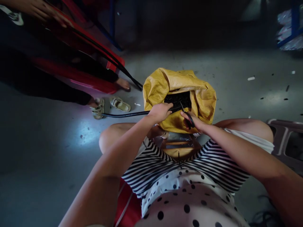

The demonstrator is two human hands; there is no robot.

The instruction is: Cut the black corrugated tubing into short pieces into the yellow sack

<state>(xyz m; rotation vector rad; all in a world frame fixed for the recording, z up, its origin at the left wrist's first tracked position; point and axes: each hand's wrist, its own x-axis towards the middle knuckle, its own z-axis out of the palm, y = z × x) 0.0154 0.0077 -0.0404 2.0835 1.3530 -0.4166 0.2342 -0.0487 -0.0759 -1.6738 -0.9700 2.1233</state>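
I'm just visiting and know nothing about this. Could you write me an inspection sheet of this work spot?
Surface: grey floor, bag between the knees.
Job's things: bag open, with black pieces inside; black tube reaching it from the left; scissors.
Clutter: pale scrap and other bits scattered right of the bag; empty shoe at left.
Hands: left hand holds the tube over the bag; right hand holds the scissors.
Cables: black strands run to the bag; whether cables, cannot tell.
Surroundings: another person's bare foot, blue frame, grey crate.
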